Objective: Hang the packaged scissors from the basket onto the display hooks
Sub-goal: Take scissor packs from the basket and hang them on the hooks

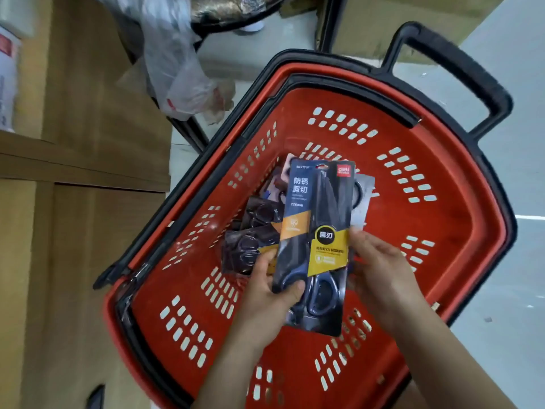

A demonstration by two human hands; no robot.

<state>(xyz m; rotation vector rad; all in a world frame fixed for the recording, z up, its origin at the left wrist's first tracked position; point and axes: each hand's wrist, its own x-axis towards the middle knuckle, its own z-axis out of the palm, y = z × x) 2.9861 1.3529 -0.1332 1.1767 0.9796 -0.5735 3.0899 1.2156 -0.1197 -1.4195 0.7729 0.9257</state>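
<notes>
There is one red basket (460,231) with one tall black pull handle (460,63). Five packs of scissors can be counted. One held pack (321,219) sits between two grips, a person's bare hands: the left grip (271,293) and the right grip (383,270), each clasping one of its edges. Two dark packs (250,231) lie in the basket beside it on the left. One partly hidden pack (280,178) shows behind at the upper left, and one grey pack (364,199) behind at the right. Any further packs underneath cannot be counted. There is one clear plastic bag (180,78). At least two cardboard boxes show, one left box (73,98) and one far box (398,22).
</notes>
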